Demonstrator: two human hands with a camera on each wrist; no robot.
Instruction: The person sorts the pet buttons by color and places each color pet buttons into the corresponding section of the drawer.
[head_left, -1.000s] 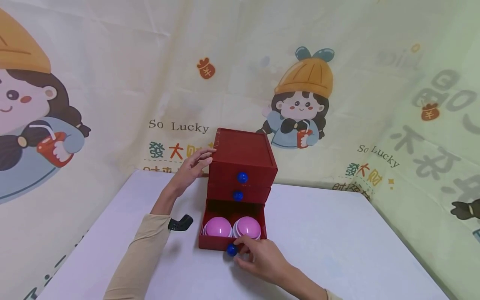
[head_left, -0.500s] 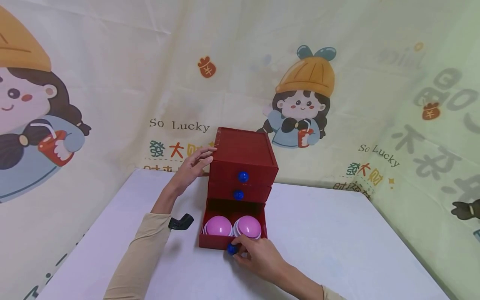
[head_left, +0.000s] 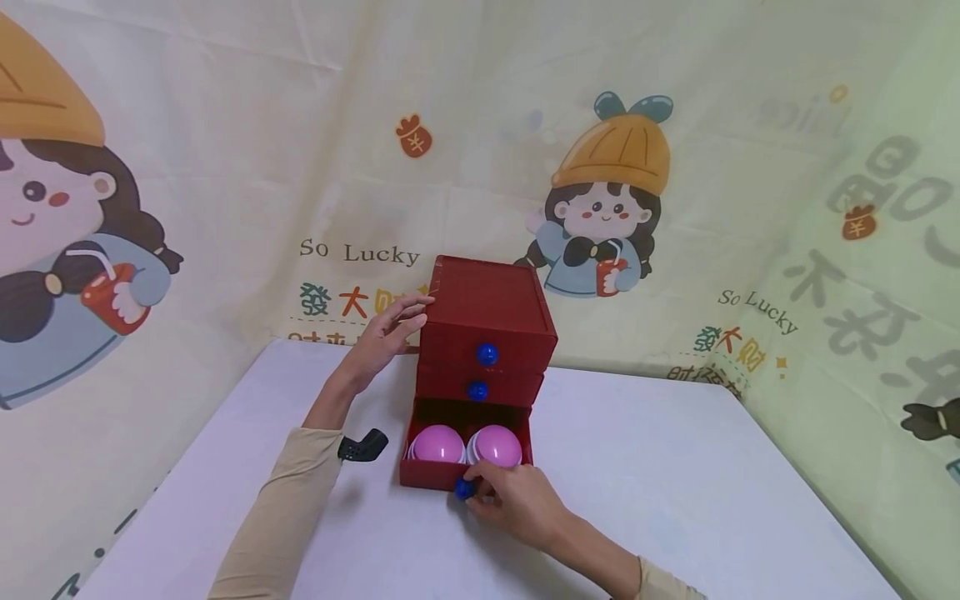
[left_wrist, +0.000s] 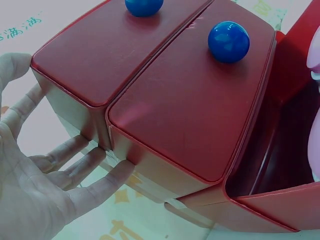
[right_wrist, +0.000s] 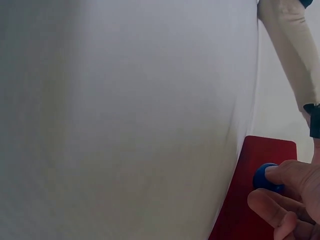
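Note:
A dark red box with three stacked drawers stands on the table, each drawer bearing a blue ball knob. Its bottom drawer is pulled out and holds two pink balls with white lower rims, side by side. My right hand pinches the bottom drawer's blue knob between thumb and fingers. My left hand rests its fingertips against the box's left side near the top. In the left wrist view, its fingers are spread and touch the sides of the upper two drawers, which are shut.
A black angled device sits at the left wrist. The white table extends on both sides of the box. Behind it hangs a cream printed cloth with cartoon figures and lettering.
My right hand has closed on the bottom knob, and the drawer has slid slightly inward with both pink balls. My left hand stays in place against the box.

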